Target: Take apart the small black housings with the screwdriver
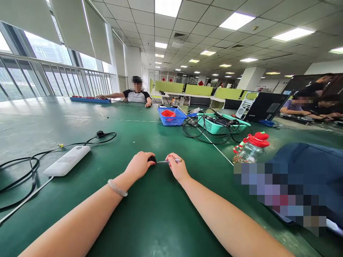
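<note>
While pinching a small black part (152, 159) in left hand (138, 165) at the green tabletop (150, 217) (head view), gripping a slim tool (162, 162) in right hand (177, 167), aiming tip at part. Probably needing straight shaft, firm left pinch. Not seeing tip contact clearly.

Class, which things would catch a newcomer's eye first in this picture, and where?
In the middle, the left hand holds a small black object over the green table, while the right hand holds a thin tool with its tip towards it. To their right stands a clear bottle with a bright red lid. Beyond the hands sit a blue basket and a green basket heaped with black cables.
</note>
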Available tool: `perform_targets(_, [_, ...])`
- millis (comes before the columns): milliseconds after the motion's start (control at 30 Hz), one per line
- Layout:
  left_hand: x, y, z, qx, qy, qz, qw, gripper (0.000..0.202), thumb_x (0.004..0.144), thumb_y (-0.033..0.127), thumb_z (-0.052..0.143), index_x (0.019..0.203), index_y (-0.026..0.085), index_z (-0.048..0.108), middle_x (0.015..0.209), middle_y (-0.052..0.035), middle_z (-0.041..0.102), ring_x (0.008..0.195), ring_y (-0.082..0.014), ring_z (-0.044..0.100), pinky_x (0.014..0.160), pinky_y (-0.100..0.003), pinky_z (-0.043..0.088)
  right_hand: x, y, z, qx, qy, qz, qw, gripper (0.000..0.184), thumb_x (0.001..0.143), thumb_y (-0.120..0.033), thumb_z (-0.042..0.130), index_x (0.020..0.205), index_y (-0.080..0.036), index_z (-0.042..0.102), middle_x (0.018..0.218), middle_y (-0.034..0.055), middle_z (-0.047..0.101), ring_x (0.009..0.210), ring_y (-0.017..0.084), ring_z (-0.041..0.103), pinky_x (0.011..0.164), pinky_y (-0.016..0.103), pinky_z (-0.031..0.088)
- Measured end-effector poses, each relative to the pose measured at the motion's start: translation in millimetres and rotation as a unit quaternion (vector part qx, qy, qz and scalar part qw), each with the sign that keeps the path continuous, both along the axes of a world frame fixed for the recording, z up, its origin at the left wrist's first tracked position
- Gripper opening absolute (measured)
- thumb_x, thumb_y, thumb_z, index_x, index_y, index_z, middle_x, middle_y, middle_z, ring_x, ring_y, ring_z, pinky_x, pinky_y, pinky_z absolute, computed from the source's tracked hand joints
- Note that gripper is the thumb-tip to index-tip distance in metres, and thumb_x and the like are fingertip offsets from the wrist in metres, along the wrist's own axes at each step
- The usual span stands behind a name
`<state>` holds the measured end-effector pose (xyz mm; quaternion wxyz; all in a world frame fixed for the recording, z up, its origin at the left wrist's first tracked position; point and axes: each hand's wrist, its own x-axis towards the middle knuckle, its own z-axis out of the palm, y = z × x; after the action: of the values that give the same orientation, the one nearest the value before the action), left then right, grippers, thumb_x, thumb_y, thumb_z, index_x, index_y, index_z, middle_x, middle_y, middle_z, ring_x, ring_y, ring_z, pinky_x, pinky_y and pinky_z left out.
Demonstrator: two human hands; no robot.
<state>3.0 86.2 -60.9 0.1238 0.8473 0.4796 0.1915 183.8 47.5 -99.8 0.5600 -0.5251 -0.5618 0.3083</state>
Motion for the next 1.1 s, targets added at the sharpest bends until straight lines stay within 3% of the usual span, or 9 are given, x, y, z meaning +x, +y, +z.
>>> perform_targets(133, [-8.1, 7.4, -14.6, -0.03, -0.023, -0.004, 0.999, 0.034, 0.082, 0.034, 0.056, 0.112, 0.023, 0.066, 0.108, -0.0079, 0.07, 0.105, -0.0282, 0.06, 0.095, -0.041, 0.048, -1.2, 6.9, -2.5, -0.039, 0.053, 0.023, 0.998, 0.034, 0.085, -0.05, 0.046, 0.07, -0.021, 0.054, 0.045, -0.0069, 0.04, 0.043, 0.01, 0.036, 0.043, 0.022, 0.027])
perform_targets(300, [-13.8, 12.5, -20.8, -0.069, -0.055, -0.001, 0.996, 0.045, 0.077, 0.032, 0.063, 0.121, 0.025, 0.061, 0.121, -0.0042, 0.066, 0.109, -0.0239, 0.06, 0.098, -0.036, 0.048, 2.0, 0.6, 4.4, 0.008, 0.109, 0.028, 0.994, 0.028, 0.084, -0.047, 0.051, 0.076, -0.02, 0.055, 0.055, -0.006, 0.045, 0.043, 0.008, 0.035, 0.042, 0.023, 0.027])
perform_targets(433, [-13.8, 12.1, -19.6, -0.088, -0.078, -0.006, 0.993, 0.045, 0.075, 0.033, 0.065, 0.118, 0.023, 0.063, 0.121, -0.0054, 0.066, 0.112, -0.0254, 0.059, 0.101, -0.039, 0.046, -0.6, -15.9, 12.9, 0.092, -0.019, 0.046, 0.994, 0.027, 0.09, -0.04, 0.05, 0.073, -0.02, 0.057, 0.056, -0.0046, 0.043, 0.05, 0.009, 0.039, 0.05, 0.024, 0.033])
perform_targets(533, [-14.1, 10.8, -19.2, -0.081, -0.072, -0.019, 0.994, 0.041, 0.076, 0.034, 0.062, 0.116, 0.024, 0.064, 0.119, -0.0049, 0.067, 0.113, -0.0257, 0.058, 0.102, -0.041, 0.045, -7.0, -27.3, 18.0, 0.171, -0.144, 0.084, 0.971, 0.024, 0.09, -0.032, 0.05, 0.071, -0.019, 0.057, 0.062, -0.0011, 0.053, 0.056, 0.011, 0.047, 0.056, 0.024, 0.038])
perform_targets(633, [-14.8, 10.1, -19.8, -0.078, -0.068, -0.03, 0.994, 0.041, 0.077, 0.033, 0.059, 0.117, 0.026, 0.064, 0.119, -0.0037, 0.067, 0.113, -0.025, 0.058, 0.102, -0.041, 0.045, -12.1, -32.5, 20.0, 0.212, -0.207, 0.102, 0.95, 0.02, 0.09, -0.025, 0.047, 0.074, -0.019, 0.058, 0.064, 0.0, 0.057, 0.057, 0.011, 0.05, 0.057, 0.024, 0.039])
perform_targets(1100, [-14.6, 6.6, -17.0, -0.083, -0.055, -0.037, 0.994, 0.044, 0.077, 0.031, 0.059, 0.12, 0.027, 0.063, 0.12, -0.0036, 0.067, 0.113, -0.025, 0.059, 0.102, -0.039, 0.045, -15.0, -37.1, 21.6, 0.22, -0.349, 0.11, 0.904, 0.024, 0.089, -0.022, 0.042, 0.071, -0.02, 0.056, 0.062, 0.0004, 0.057, 0.055, 0.011, 0.048, 0.056, 0.024, 0.037])
